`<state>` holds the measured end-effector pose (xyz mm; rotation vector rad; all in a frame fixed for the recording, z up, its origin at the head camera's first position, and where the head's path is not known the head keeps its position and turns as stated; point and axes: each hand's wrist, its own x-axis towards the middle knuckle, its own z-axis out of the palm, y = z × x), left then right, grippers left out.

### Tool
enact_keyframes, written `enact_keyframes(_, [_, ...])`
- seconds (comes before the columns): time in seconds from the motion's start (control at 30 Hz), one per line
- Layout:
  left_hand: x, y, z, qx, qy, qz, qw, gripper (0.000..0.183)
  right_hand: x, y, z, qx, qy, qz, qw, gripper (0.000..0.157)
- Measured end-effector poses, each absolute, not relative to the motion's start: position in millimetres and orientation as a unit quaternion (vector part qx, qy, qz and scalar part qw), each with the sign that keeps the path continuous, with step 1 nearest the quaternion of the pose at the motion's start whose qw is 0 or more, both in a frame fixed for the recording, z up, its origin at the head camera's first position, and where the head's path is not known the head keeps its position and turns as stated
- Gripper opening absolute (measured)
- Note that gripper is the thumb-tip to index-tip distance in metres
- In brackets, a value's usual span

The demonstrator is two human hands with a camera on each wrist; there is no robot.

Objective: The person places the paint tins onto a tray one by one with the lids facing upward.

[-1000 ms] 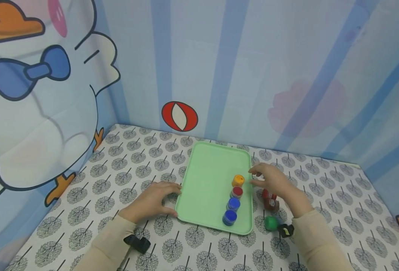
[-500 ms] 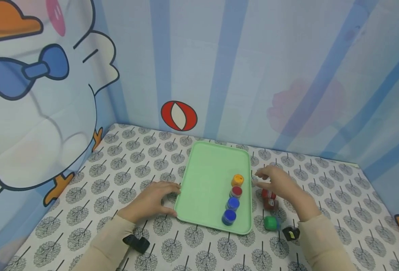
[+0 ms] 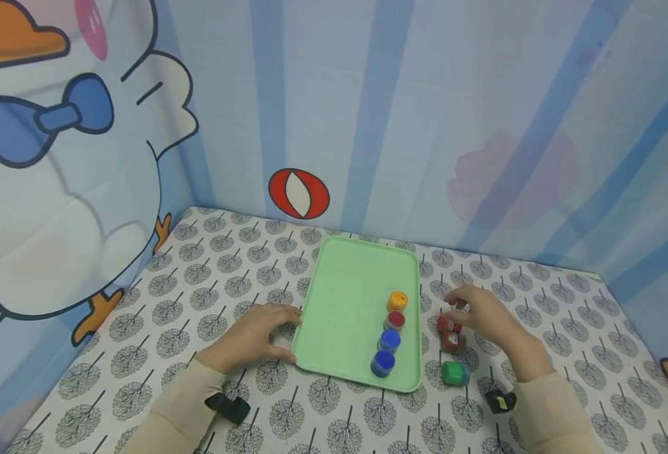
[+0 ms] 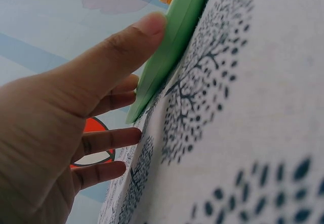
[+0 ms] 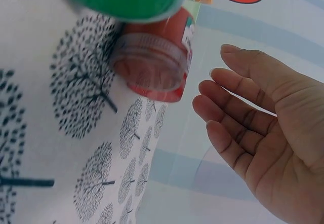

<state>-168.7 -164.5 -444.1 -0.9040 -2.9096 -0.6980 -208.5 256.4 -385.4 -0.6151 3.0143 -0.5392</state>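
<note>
My left hand (image 3: 254, 334) rests at the left rim of the light green tray (image 3: 339, 296), its thumb and fingers spread along the edge. The left wrist view shows the thumb (image 4: 116, 51) right at that rim. Beyond the tray's right side, my right hand (image 3: 484, 315) hovers with loosely bent fingers and nothing in them. Just below it lie two red paint jars (image 3: 452, 342) on their sides, close together. A green jar (image 3: 455, 373) lies nearer to me; in the right wrist view a red jar (image 5: 157, 57) shows its clear end.
Along the tray's right half stand an orange jar (image 3: 397, 301), a red-lidded jar (image 3: 394, 320) and two blue jars (image 3: 382, 364) in a row. A tree-patterned cloth (image 3: 215, 252) covers the table. A printed curtain (image 3: 334, 113) hangs behind.
My right hand has moved right and toward me, away from the tray's edge to above the red jars. The left hand stays at the rim.
</note>
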Motion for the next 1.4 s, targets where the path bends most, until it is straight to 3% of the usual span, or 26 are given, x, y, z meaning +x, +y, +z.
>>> enact_keyframes(1.4, [-171,-165,-448,-0.296,-0.930,-0.216,0.013,0.064,-203,278,-408,-0.184,0.967,-0.171,0.051,0.029])
